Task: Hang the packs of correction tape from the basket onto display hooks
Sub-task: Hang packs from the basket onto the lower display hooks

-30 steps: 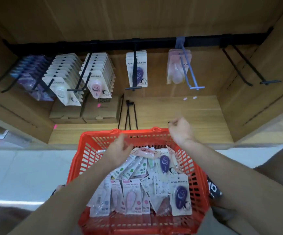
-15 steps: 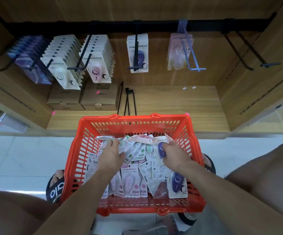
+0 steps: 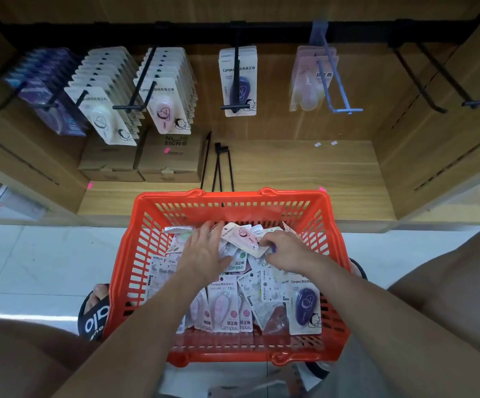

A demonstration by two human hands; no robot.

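Observation:
A red plastic basket (image 3: 135, 254) sits on the floor below me, filled with several loose packs of correction tape (image 3: 223, 305). My left hand (image 3: 202, 252) lies flat on the pile with fingers spread. My right hand (image 3: 286, 249) pinches the lower edge of a pink pack (image 3: 240, 235) lying near the basket's far side. Above, a black rail carries display hooks: full rows of packs at left (image 3: 103, 96), a purple pack on the middle hook (image 3: 238, 81), pale pink packs on a blue hook (image 3: 310, 79), and bare black hooks (image 3: 445, 81) at right.
Two cardboard boxes (image 3: 141, 159) stand on the wooden shelf at back left, with loose black hooks (image 3: 218, 165) lying beside them. Wooden side walls close the bay. My feet in black slippers (image 3: 95, 311) flank the basket on the white tiled floor.
Both hands came down from the basket's far rim into the pile. The right hand took hold of a pink pack. My view tilted down towards the basket.

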